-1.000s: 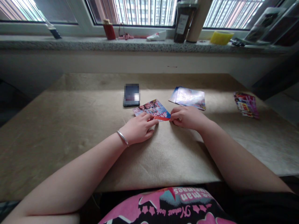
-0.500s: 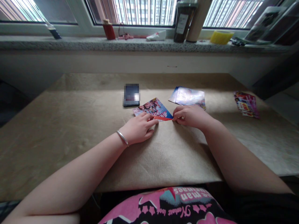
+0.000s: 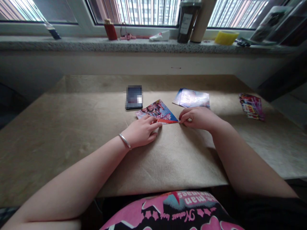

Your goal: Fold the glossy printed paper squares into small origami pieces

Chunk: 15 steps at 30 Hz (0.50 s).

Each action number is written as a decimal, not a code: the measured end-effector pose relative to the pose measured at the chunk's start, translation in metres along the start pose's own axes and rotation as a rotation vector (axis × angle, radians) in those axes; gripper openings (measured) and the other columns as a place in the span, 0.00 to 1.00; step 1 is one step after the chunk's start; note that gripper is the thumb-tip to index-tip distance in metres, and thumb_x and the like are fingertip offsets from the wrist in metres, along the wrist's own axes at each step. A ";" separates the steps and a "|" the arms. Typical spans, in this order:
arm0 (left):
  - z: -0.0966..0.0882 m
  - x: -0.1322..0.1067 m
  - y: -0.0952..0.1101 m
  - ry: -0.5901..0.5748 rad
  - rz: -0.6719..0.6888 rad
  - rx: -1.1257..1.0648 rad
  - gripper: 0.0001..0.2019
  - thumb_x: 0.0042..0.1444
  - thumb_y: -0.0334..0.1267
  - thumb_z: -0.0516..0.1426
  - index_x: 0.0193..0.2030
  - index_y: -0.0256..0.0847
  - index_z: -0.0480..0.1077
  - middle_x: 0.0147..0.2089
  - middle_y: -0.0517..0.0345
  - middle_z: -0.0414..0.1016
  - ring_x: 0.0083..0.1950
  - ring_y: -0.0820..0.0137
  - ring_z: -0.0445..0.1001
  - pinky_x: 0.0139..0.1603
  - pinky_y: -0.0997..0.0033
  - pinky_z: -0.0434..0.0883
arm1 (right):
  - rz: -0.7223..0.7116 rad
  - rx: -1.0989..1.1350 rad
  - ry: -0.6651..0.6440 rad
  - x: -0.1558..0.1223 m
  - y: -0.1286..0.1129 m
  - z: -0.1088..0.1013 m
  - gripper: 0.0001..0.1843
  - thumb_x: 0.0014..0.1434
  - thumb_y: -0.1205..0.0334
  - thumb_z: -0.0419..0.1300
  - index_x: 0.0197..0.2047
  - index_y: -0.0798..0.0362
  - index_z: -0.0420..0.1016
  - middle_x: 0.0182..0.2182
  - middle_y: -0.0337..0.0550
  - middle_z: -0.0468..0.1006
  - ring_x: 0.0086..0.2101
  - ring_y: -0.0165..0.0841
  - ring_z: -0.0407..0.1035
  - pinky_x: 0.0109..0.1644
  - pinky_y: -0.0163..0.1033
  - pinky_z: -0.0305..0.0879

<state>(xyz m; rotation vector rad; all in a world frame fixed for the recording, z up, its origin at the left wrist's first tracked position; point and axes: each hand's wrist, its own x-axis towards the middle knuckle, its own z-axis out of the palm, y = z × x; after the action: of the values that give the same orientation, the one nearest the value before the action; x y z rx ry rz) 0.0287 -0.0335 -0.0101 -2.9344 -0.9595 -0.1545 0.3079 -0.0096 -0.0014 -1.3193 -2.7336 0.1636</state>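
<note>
A glossy printed leaflet, folded with a narrow red strip along its near edge, lies on the table in front of me. My left hand, a silver bangle at its wrist, rests on the strip's left part with fingers stretched out. At the pointed right corner, my right hand has thumb and index finger pinched together on the tip. Behind the right hand is a small stack of shiny printed sheets. A dark, pixelated phone-like object lies beyond the leaflet, to its left.
Colourful packets or cards lie fanned out on the right of the pale table. Along the granite sill stand a red lighter-like item, a dark jar and a yellow tape roll.
My right hand's fingertips have slid slightly right at the leaflet's corner, so more of the tip shows. The left hand stays in place on the strip. The view has shifted a little.
</note>
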 end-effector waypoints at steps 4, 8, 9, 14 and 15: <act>0.000 0.000 0.000 0.015 0.005 -0.012 0.19 0.59 0.39 0.52 0.57 0.42 0.65 0.51 0.48 0.68 0.52 0.61 0.66 0.54 0.58 0.67 | 0.009 0.118 0.064 0.000 -0.002 0.002 0.11 0.52 0.67 0.55 0.33 0.49 0.79 0.36 0.39 0.79 0.31 0.28 0.70 0.33 0.34 0.60; 0.001 0.000 -0.001 0.027 0.009 -0.032 0.19 0.59 0.39 0.52 0.57 0.41 0.66 0.50 0.47 0.68 0.52 0.60 0.65 0.55 0.57 0.66 | -0.055 0.125 0.182 0.005 -0.015 0.007 0.12 0.55 0.67 0.54 0.37 0.49 0.79 0.37 0.41 0.78 0.34 0.30 0.70 0.36 0.36 0.62; 0.002 0.000 -0.001 0.033 0.012 -0.038 0.18 0.60 0.40 0.52 0.57 0.41 0.66 0.50 0.47 0.68 0.52 0.60 0.65 0.55 0.57 0.65 | -0.102 0.117 0.170 0.007 -0.019 0.009 0.12 0.57 0.67 0.54 0.37 0.49 0.79 0.37 0.42 0.78 0.35 0.31 0.70 0.38 0.36 0.62; 0.003 0.000 -0.001 0.053 0.013 -0.061 0.18 0.59 0.40 0.52 0.56 0.41 0.66 0.51 0.47 0.67 0.52 0.60 0.64 0.56 0.56 0.65 | -0.200 0.072 0.163 0.016 -0.036 0.019 0.12 0.59 0.67 0.54 0.38 0.50 0.79 0.36 0.44 0.78 0.36 0.33 0.69 0.41 0.38 0.63; 0.004 0.000 -0.002 0.054 0.012 -0.063 0.18 0.59 0.40 0.52 0.56 0.41 0.66 0.51 0.47 0.67 0.52 0.60 0.64 0.56 0.56 0.64 | -0.201 0.079 0.163 0.017 -0.037 0.021 0.12 0.59 0.67 0.54 0.38 0.51 0.79 0.36 0.45 0.78 0.37 0.34 0.69 0.41 0.38 0.63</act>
<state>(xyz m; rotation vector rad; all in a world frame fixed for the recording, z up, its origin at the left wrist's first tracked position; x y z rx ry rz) 0.0282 -0.0316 -0.0137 -2.9750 -0.9469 -0.2661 0.2657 -0.0203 -0.0159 -0.9849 -2.6692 0.1395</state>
